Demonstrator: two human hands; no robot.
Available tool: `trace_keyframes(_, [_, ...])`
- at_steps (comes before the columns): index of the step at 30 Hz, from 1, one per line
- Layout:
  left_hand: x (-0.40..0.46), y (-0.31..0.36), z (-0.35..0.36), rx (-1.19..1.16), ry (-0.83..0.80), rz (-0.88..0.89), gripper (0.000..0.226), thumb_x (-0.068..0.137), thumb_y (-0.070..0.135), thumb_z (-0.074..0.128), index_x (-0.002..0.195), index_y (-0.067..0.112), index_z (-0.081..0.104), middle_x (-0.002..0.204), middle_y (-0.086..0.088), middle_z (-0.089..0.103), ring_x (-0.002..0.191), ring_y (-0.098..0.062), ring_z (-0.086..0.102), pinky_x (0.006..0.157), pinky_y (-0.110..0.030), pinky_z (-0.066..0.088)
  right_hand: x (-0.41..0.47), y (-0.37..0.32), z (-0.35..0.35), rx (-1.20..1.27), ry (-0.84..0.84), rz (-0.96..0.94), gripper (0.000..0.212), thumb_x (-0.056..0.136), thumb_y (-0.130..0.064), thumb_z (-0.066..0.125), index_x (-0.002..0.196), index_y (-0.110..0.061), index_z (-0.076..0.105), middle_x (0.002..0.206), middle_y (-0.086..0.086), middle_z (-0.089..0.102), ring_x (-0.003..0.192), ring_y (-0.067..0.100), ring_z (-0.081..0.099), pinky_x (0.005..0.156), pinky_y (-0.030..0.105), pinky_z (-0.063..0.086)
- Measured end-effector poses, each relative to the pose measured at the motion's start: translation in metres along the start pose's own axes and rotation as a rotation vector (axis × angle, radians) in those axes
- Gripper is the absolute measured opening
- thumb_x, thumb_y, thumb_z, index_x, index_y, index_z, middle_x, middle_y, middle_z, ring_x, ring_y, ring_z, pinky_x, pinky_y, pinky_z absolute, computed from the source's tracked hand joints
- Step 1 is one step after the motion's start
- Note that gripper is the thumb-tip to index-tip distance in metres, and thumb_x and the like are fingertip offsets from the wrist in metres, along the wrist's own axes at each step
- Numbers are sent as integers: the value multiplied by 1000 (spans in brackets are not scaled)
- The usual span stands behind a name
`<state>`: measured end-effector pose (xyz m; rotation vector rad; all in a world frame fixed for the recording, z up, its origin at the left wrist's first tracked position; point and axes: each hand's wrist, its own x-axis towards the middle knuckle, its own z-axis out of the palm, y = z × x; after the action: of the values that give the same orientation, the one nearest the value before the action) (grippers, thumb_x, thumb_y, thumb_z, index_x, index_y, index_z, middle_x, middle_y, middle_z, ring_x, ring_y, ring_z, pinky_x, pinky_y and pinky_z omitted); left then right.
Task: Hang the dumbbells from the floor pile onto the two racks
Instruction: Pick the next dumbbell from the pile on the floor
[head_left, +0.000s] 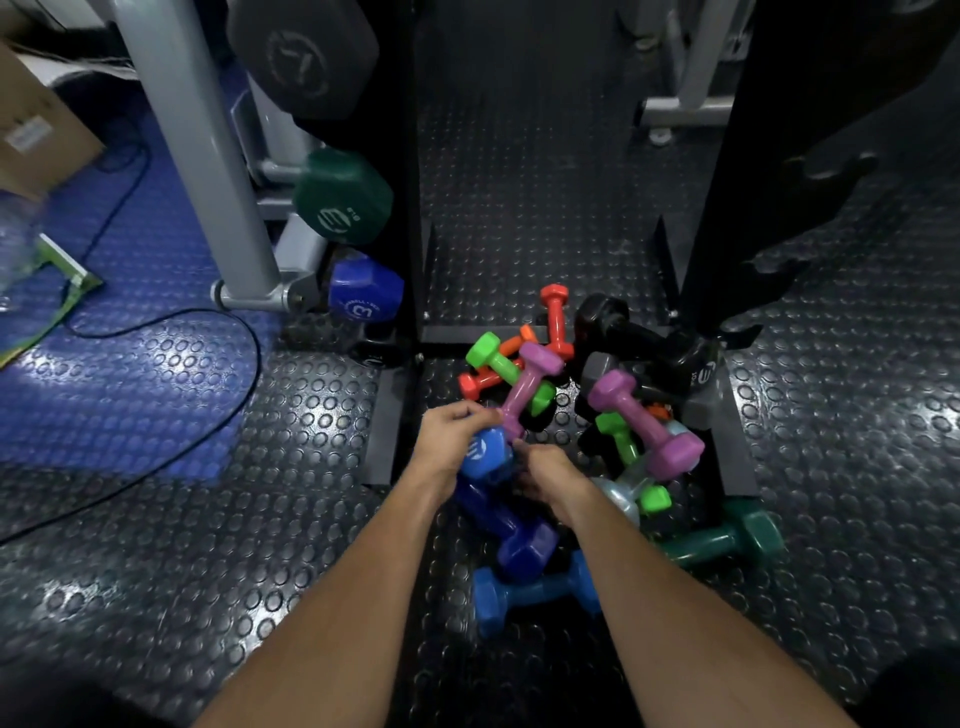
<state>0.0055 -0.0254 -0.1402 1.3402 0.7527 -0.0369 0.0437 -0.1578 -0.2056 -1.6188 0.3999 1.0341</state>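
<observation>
A pile of dumbbells lies on the studded floor between two black racks. My left hand (451, 435) curls around the lower head of a purple dumbbell (530, 387) that leans on a green one (497, 362). My right hand (545, 478) sits just right of it, fingers bent down beside the head of a dark blue dumbbell (483, 453); its grip is hidden. A second purple dumbbell (644, 421), red (556, 317), black (649, 343), dark green (727, 540) and bright blue (535, 592) ones lie around. The left rack (410, 208) carries grey, green (343, 197) and blue (363, 291) dumbbells. The right rack (727, 182) shows bare hooks.
A grey machine leg (208, 156) slants down to the floor left of the left rack. A black cable (228, 332) loops over the blue mat at left, near a cardboard box (36, 130). Another grey frame foot (680, 111) stands behind the right rack.
</observation>
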Motion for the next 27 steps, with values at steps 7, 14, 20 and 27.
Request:
trace_keyframes(7, [-7, 42, 1, -448, -46, -117, 11, 81, 14, 77, 70, 10, 75, 75, -15, 64, 68, -29, 64, 64, -35, 58, -15, -26, -17, 435, -70, -89, 40, 98, -41, 64, 122, -9, 70, 114, 16, 76, 98, 37, 72, 97, 53, 54])
trace_keyframes(14, [-19, 60, 0, -371, -68, -98, 24, 90, 27, 70, 96, 4, 72, 95, -18, 69, 77, -26, 65, 68, -37, 51, -46, -55, -26, 269, 211, -252, 23, 97, -32, 69, 99, -9, 70, 88, 14, 74, 67, 25, 69, 59, 34, 58])
trace_keyframes(20, [-42, 95, -2, -52, -58, -171, 43, 62, 47, 84, 88, 13, 81, 83, -8, 72, 75, -24, 63, 77, -39, 47, -80, -104, -43, -78, 454, -446, 26, 95, -38, 68, 87, -13, 69, 78, 5, 68, 75, 25, 64, 66, 35, 48])
trace_keyframes(27, [-65, 126, 16, 11, 99, 35, 27, 75, 18, 89, 83, 11, 64, 73, -2, 67, 62, -13, 59, 60, -27, 47, -141, -160, -46, -277, 506, -596, 32, 93, -47, 66, 82, -17, 64, 76, -1, 66, 72, 18, 61, 67, 35, 43])
